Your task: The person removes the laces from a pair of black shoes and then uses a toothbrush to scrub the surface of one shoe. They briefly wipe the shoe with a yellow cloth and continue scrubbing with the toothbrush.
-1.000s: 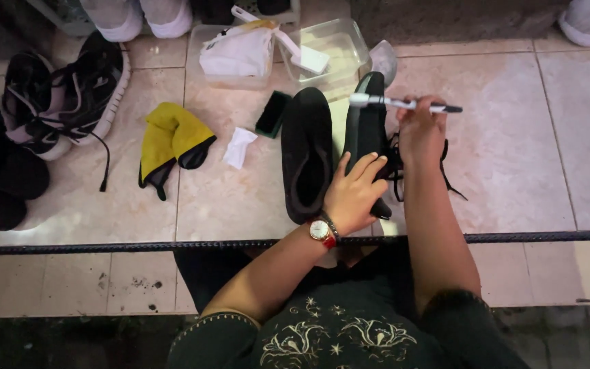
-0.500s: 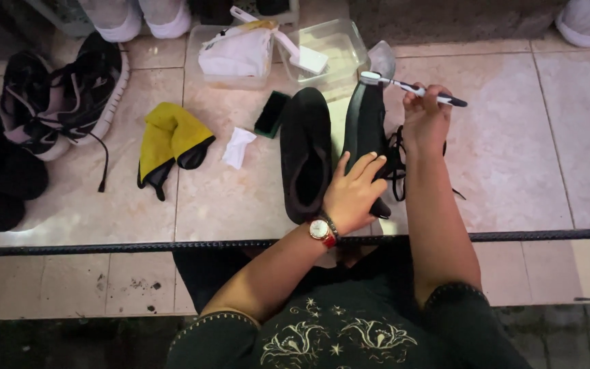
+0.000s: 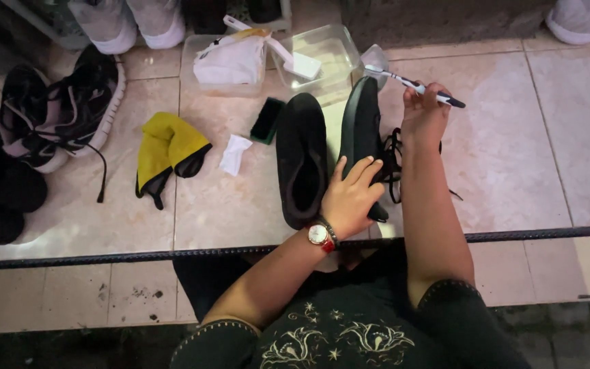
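Two black shoes lie on the tiled floor in front of me. My left hand point(image 3: 351, 197), with a red watch on its wrist, rests flat on the heel end of the right black shoe point(image 3: 361, 130), which is tipped on its side. The other black shoe point(image 3: 301, 158) lies beside it, opening up. My right hand point(image 3: 423, 117) holds a small brush with a black and white handle point(image 3: 414, 85), its head near the toe of the tipped shoe. Black laces point(image 3: 392, 160) trail under my right forearm.
A clear plastic tub point(image 3: 339, 51) with a white brush stands behind the shoes, a white cloth bag point(image 3: 232, 63) beside it. A dark phone point(image 3: 267, 120), a white scrap point(image 3: 234, 153), a yellow and black cloth point(image 3: 166, 147) and black and white sneakers point(image 3: 59, 109) lie left. A dark bar point(image 3: 104, 258) crosses in front.
My right hand has carried the brush up and toward the toe of the tipped shoe and tilted it. My left hand stays on the shoe's heel.
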